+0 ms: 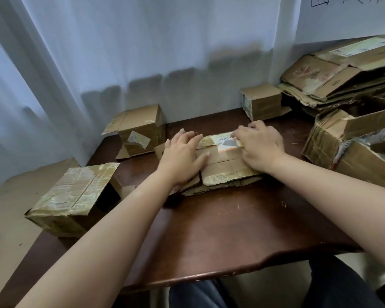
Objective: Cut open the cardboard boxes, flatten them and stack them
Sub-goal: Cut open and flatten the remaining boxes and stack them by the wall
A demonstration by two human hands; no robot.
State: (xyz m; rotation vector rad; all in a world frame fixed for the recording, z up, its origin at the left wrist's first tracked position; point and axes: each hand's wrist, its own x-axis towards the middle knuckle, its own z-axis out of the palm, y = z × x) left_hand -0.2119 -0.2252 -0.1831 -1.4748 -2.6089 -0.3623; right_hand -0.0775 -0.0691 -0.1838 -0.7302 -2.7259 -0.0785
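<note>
Head view: flattened box lengthwise left-right.

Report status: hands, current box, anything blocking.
Both hands, left and right, pressing the flattened box onto the table. Flattened stack far right. Unflattened boxes around; none blocking.

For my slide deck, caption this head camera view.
Both hands, left hand and right hand, press a flattened box on the table.
</note>
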